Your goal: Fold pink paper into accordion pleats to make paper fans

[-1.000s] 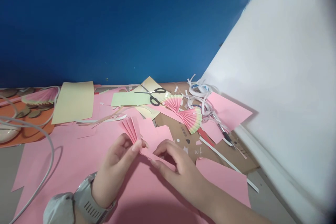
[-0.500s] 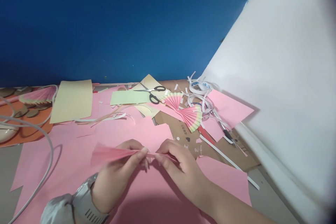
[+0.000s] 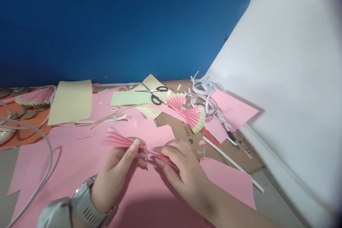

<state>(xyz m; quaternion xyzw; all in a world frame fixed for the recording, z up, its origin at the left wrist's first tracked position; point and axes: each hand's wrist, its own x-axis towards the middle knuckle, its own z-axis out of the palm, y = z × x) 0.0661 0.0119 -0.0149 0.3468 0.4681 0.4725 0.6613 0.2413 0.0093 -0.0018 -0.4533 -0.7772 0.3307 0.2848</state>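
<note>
Between my two hands is a pink pleated paper, pinched narrow at its middle. My left hand is closed on its left half, the thumb on top, and the pleats fan out past the fingers. With thumb and fingers my right hand grips the right half, which its fingers partly cover. Beneath both hands lies a large pink sheet. Farther back, a finished-looking pink paper bow of two pleated fans with green-yellow edges rests on brown cardboard.
Black-handled scissors lie on a pale green paper strip. White paper strips and tape pile up at the back right, near a pen-like tool. A white cable curves along the left. A blue wall stands behind.
The pleated paper has tilted, its left end higher and its right half lower, and its left pleats have spread. My left thumb has moved up and left along it.
</note>
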